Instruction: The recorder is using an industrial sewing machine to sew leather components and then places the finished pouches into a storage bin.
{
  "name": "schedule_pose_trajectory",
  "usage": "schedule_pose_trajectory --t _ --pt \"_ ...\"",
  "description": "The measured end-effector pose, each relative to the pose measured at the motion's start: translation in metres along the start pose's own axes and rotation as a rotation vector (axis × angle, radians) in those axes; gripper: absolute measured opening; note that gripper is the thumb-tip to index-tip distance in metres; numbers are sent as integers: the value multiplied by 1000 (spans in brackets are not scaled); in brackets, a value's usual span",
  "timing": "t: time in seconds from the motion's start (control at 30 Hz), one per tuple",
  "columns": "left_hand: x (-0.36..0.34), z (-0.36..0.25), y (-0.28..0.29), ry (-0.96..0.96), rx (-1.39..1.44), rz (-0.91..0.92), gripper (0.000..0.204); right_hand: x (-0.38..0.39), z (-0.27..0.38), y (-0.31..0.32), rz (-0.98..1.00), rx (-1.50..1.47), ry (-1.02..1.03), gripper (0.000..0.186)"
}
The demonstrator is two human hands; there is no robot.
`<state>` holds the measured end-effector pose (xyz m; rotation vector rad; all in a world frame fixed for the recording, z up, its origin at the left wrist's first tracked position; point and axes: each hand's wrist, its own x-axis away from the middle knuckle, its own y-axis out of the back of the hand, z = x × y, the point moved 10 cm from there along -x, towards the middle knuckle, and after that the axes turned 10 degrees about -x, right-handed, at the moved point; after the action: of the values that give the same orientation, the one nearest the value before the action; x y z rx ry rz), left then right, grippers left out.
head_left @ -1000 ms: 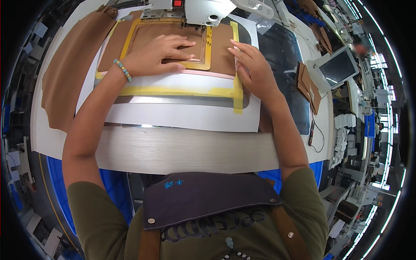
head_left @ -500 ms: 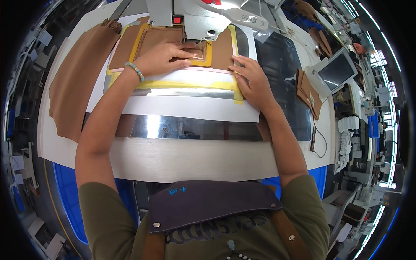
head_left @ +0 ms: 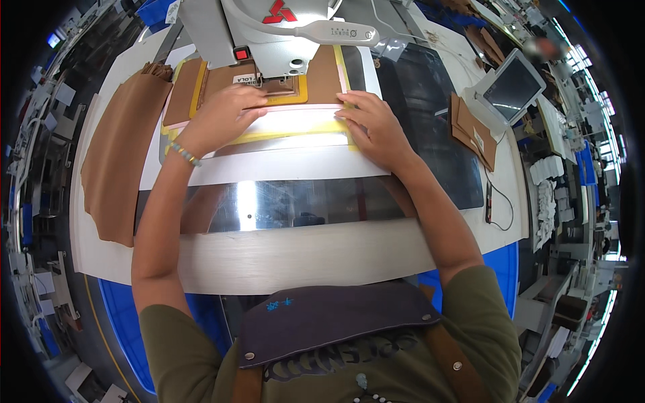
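My left hand (head_left: 223, 121) lies with fingers apart at the near left of a yellow rectangular frame (head_left: 302, 91) on a brown panel (head_left: 322, 80), partly hidden under a white machine head (head_left: 282, 54). A small pale label (head_left: 243, 80) shows inside the frame. My right hand (head_left: 376, 131) rests with bent, separated fingers on the panel's taped right edge. Beneath the panel are pink and yellow tape strips and a white sheet (head_left: 289, 164), lying on a shiny metal plate (head_left: 302, 201).
Folded brown material (head_left: 117, 154) lies along the left. At right are brown pieces (head_left: 470, 131), a tablet-like screen (head_left: 510, 87), a dark tool (head_left: 488, 201) with a cord and a dark glass surface (head_left: 437, 148). Blue bins (head_left: 121, 309) sit below the table's edge (head_left: 302, 262).
The panel, frame and white sheet have slid away from me, further under the machine head, along with both hands, uncovering more of the shiny plate. The camera view has also shifted.
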<state>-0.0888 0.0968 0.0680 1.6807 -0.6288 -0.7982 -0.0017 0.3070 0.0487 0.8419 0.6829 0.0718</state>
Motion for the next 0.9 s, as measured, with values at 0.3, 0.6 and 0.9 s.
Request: schedule_pose_trajectory --t 0.3,0.6,0.9 --pt "93 -209 189 -284 219 -45 24 0 11 -10 57 -21 55 21" --pt "101 -222 183 -356 154 16 35 -4 15 -8 58 -23 52 21" --pt "113 -161 139 -385 -336 -588 33 0 21 -8 55 -41 59 21"
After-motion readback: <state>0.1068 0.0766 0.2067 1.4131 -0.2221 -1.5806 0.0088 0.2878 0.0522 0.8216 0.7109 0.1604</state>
